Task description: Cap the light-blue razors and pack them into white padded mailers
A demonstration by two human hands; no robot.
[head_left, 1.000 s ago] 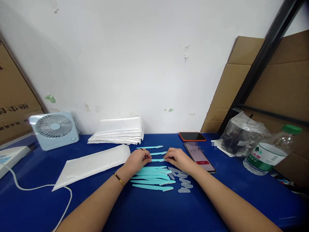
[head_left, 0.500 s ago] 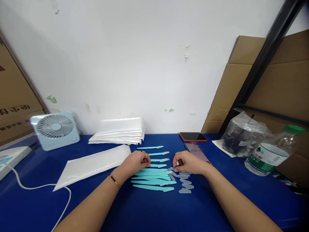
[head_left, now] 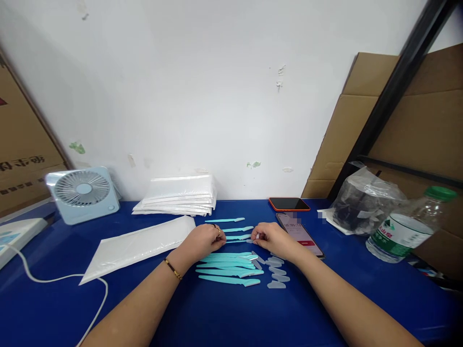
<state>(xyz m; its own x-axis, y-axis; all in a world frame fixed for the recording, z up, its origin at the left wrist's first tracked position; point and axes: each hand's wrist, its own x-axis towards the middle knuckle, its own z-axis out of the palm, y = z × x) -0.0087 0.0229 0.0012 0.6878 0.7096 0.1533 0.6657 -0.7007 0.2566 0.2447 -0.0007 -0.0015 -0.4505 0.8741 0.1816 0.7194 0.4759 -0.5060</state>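
My left hand [head_left: 207, 239] is closed on the handle of a thin turquoise eyebrow razor [head_left: 235, 241], held level with its blade end to the right. At that end the fingertips of my right hand [head_left: 272, 237] pinch a small translucent blade cap [head_left: 249, 241], mostly hidden by the fingers; whether it sits on the blade I cannot tell. Several more turquoise razors [head_left: 226, 273] lie in a loose group below my hands, blades to the right. Others, including a single razor [head_left: 224, 220], lie above. Several loose translucent caps [head_left: 278, 278] are scattered below my right hand.
A white padded envelope [head_left: 141, 248] lies left of my left hand, with a stack of envelopes [head_left: 177, 193] behind. Two phones [head_left: 289, 204] rest at the right. A blue fan [head_left: 85, 193], a white cable [head_left: 54, 278], a bagged dark object [head_left: 356, 202] and a water bottle [head_left: 401, 231] stand farther out.
My right hand has moved left and slightly up, bringing its cap to the razor's blade end. The razor in my left hand has shifted up, away from the lower group.
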